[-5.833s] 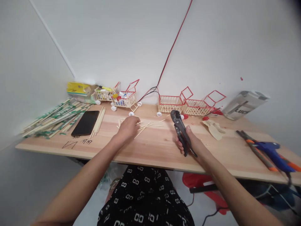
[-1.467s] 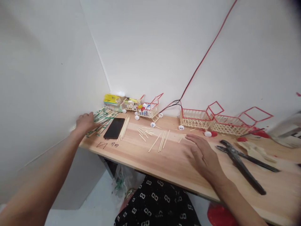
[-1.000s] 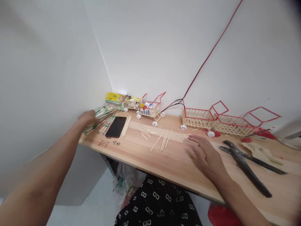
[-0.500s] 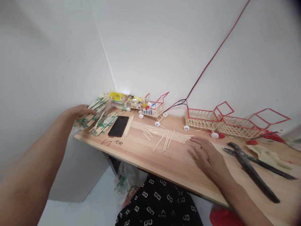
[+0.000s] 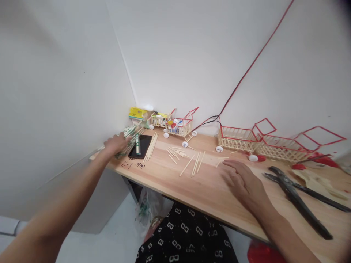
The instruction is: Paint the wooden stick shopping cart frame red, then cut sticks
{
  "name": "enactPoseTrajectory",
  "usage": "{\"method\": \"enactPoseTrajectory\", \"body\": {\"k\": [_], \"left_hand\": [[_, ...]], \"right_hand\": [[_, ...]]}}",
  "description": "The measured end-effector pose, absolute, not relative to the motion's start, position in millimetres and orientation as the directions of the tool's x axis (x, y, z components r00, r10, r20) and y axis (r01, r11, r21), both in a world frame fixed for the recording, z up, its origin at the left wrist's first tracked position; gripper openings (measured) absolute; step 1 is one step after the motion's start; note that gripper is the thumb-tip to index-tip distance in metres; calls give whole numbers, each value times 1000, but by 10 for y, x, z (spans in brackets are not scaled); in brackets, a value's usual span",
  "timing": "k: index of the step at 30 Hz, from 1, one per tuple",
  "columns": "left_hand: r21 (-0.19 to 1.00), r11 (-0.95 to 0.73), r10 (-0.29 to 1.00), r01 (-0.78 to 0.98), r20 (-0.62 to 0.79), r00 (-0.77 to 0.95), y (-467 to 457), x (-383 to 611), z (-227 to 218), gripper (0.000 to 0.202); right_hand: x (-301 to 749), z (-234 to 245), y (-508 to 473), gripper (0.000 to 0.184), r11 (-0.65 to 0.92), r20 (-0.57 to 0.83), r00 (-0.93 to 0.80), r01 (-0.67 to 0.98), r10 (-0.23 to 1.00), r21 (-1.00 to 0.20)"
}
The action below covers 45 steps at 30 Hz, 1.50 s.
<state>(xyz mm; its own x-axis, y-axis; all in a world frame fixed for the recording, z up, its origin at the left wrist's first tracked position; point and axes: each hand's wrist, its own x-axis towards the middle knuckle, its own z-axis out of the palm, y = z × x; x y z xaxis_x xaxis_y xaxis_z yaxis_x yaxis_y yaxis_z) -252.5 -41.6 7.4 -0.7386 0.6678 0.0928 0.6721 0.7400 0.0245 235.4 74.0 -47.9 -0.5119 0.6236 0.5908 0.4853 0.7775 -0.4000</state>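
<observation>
My left hand (image 5: 116,143) is closed around a bunch of wooden chopsticks (image 5: 133,130) in green-and-white paper wrappers at the table's left end; its fingertips are partly hidden. One wrapped piece (image 5: 138,144) lies across the black phone (image 5: 146,142). Over the right half of the wooden table (image 5: 203,193) my right hand (image 5: 244,182) is open, fingers stretched and slightly blurred, with nothing in it. Just beyond its fingertips are short bare sticks (image 5: 222,157). Longer bare sticks (image 5: 196,163) and a loose group of short sticks (image 5: 177,151) lie at mid-table.
Small stick-built carts with red handles stand along the wall: a filled cart (image 5: 179,128) and an unfilled cart (image 5: 237,138) among them. Black-handled pliers (image 5: 296,201) lie at the right. A yellow packet (image 5: 137,112) sits in the corner. Bare sticks (image 5: 150,147) lie beside the phone.
My left hand has moved right and toward the phone, shifting the wrapped chopsticks with it. A wrapped piece now lies on the phone. My right hand has stayed nearly in place.
</observation>
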Motion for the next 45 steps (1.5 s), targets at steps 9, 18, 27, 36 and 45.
{"method": "enactPoseTrajectory", "body": {"k": [9, 18, 27, 36, 45], "left_hand": [[-60, 707, 700, 705, 203, -685, -534, -2152, 6, 63], [1, 753, 656, 658, 74, -751, -480, -2377, -13, 79], [20, 769, 636, 639, 73, -768, -438, -2545, 143, 81], [57, 660, 713, 749, 267, -649, -183, -2140, 81, 73], [21, 679, 724, 734, 146, -674, 23, -2311, 85, 66]], "right_hand": [[2336, -460, 708, 33, 750, 569, -494, 503, 657, -430], [2331, -433, 687, 35, 711, 518, -490, 533, 701, -459], [2337, -427, 692, 36, 712, 526, -483, 521, 700, -470], [2341, -461, 717, 36, 711, 526, -480, 517, 702, -478], [2343, -447, 711, 34, 716, 528, -484, 507, 697, -480]]}}
